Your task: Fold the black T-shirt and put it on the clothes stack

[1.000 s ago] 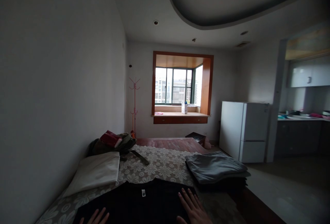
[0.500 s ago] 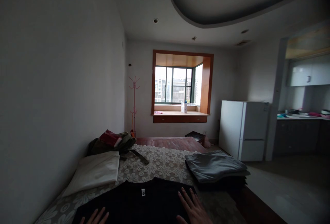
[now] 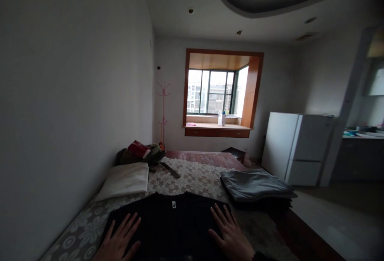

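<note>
A black T-shirt point(image 3: 171, 229) lies spread on the flowered bed cover, its neckline facing away from me and a small white label point(image 3: 174, 204) inside the collar. My left hand point(image 3: 120, 239) rests flat on the left side of the shirt, fingers spread. On the right side, near the shoulder, my right hand point(image 3: 229, 231) also lies flat with fingers apart. Neither hand grips the cloth. The shirt's lower part runs out of the bottom of the view.
Right of the shirt sits a stack of folded grey and dark clothes point(image 3: 258, 187). A pale pillow point(image 3: 126, 181) and a dark green bag point(image 3: 156, 153) with a red item point(image 3: 139, 149) lie along the left wall. A white refrigerator point(image 3: 280, 145) stands beyond the bed.
The view has tilted down and turned slightly left, so more of the shirt and both hands show. My left hand is now further onto the shirt; both hands stay flat.
</note>
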Demonstrator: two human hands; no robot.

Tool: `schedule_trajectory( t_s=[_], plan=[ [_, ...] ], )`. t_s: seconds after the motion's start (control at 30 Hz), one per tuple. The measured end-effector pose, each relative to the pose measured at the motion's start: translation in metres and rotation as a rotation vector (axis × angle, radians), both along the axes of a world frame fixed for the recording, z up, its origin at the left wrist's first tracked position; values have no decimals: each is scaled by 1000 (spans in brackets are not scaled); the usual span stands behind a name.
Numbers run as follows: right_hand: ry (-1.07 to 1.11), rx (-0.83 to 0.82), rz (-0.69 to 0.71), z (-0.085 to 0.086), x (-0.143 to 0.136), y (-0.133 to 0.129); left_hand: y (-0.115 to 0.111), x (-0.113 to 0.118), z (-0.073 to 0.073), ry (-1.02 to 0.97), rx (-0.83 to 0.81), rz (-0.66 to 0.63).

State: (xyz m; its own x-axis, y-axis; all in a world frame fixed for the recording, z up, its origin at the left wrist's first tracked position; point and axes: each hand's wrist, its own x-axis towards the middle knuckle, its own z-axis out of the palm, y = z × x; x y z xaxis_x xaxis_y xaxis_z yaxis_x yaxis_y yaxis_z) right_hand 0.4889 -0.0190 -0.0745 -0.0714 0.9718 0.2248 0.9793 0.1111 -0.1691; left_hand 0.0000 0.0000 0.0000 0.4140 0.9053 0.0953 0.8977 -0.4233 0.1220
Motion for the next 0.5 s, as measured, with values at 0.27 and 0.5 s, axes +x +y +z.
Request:
schedule_trajectory(
  t_s=[0.27,0.5],
  plan=[
    [-89,-71,207,45,-33,-60,-71,11,38,107,-162,8],
    [529,-362,334,71,-33,-297,-271,-51,-7,-185,-51,-55]
  ],
)
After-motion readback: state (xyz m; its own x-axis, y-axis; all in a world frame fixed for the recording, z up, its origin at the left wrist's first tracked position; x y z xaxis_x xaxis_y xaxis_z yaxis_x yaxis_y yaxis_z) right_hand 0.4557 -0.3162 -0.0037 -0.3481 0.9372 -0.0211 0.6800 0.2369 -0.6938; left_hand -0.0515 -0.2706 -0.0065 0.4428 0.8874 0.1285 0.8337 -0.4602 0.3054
